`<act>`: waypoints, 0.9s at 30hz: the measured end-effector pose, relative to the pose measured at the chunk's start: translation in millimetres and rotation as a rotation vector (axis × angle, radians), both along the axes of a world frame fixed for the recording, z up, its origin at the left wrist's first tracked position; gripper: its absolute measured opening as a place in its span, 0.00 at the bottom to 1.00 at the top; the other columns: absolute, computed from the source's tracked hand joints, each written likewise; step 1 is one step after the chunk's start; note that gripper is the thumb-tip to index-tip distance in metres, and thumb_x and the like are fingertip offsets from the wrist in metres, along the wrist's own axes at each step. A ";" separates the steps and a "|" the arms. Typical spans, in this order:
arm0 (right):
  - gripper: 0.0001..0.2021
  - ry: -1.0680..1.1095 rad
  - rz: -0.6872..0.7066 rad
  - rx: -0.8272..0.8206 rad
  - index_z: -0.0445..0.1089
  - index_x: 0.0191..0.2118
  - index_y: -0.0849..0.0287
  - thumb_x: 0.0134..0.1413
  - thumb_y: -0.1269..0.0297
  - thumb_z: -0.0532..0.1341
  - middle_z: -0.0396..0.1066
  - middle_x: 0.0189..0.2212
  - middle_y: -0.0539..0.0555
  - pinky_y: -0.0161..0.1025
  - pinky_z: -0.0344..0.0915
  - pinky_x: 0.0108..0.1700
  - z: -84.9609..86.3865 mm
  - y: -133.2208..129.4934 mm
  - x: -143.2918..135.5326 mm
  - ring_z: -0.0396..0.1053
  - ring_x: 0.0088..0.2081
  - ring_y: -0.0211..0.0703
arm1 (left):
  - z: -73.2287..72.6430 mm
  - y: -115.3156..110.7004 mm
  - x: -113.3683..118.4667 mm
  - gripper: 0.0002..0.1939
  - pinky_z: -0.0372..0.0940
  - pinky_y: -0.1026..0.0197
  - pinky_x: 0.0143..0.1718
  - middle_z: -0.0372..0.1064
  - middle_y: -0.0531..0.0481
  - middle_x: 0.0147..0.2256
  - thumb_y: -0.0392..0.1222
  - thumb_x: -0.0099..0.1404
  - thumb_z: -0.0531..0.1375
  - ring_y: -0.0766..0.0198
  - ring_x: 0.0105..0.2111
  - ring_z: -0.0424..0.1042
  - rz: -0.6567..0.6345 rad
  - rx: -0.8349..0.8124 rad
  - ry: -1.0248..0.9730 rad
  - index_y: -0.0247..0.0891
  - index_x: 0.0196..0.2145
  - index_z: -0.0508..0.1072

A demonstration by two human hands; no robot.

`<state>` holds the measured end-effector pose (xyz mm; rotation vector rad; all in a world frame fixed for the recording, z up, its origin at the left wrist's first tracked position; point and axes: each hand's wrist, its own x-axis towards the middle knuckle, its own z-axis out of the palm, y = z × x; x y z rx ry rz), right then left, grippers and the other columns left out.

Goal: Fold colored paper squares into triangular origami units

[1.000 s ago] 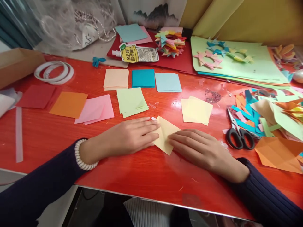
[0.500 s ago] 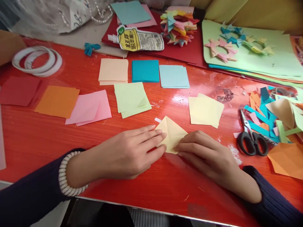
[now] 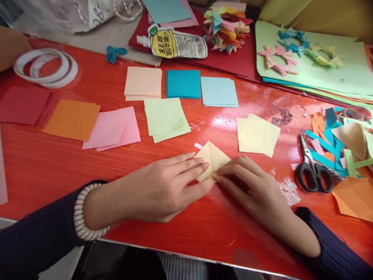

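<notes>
A creased pale yellow origami paper (image 3: 214,156) lies on the red table, one corner pointing away from me. My left hand (image 3: 163,186) rests on its left part, fingers stretched out and nearly flat. Thumb and fingers of my right hand (image 3: 256,190) pinch the paper's near right edge, close to my left index fingertip. Both hands cover the paper's side corners. A stack of light yellow paper squares (image 3: 258,135) sits beyond my right hand, and light green squares (image 3: 166,116) lie beyond my left.
Black-handled scissors (image 3: 313,175) and coloured paper scraps (image 3: 328,144) are at the right, near an orange creased sheet (image 3: 354,198). Pink squares (image 3: 110,128), orange squares (image 3: 71,118) and tape rolls (image 3: 62,74) lie left. Folded paper rings (image 3: 279,62) and a drink pouch (image 3: 177,42) are at the back.
My right fingertips have drawn in along the paper's near edge and now pinch it. My left hand stays on the paper, its index finger reaching slightly further right. The whole view has shifted a little.
</notes>
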<state>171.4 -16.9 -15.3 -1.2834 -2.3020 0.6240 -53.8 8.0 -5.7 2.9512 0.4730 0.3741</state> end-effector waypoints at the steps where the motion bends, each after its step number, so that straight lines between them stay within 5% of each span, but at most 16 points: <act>1: 0.02 -0.009 -0.014 0.009 0.65 0.35 0.58 0.57 0.71 0.56 0.67 0.29 0.52 0.36 0.64 0.33 -0.5 -0.3 -0.8 0.65 0.31 0.38 | -0.1 0.3 0.2 0.19 0.58 0.51 0.59 0.65 0.36 0.52 0.32 0.63 0.50 0.54 0.55 0.63 -0.005 0.000 0.008 0.28 0.51 0.66; 16: 0.01 -0.065 -0.057 0.038 0.61 0.37 0.58 0.58 0.70 0.55 0.64 0.27 0.51 0.35 0.62 0.31 -4.1 -0.2 -3.9 0.63 0.29 0.38 | -1.7 -1.2 0.7 0.18 0.59 0.50 0.58 0.64 0.37 0.53 0.32 0.64 0.51 0.54 0.55 0.62 0.003 0.006 0.018 0.30 0.51 0.68; 27: 0.10 -0.059 -0.085 -0.046 0.58 0.45 0.58 0.57 0.68 0.56 0.60 0.27 0.50 0.35 0.63 0.30 -5.6 0.1 0.8 0.62 0.29 0.39 | -3.0 -2.3 2.5 0.17 0.60 0.50 0.58 0.65 0.37 0.52 0.31 0.64 0.50 0.54 0.55 0.63 0.037 0.006 -0.003 0.31 0.49 0.69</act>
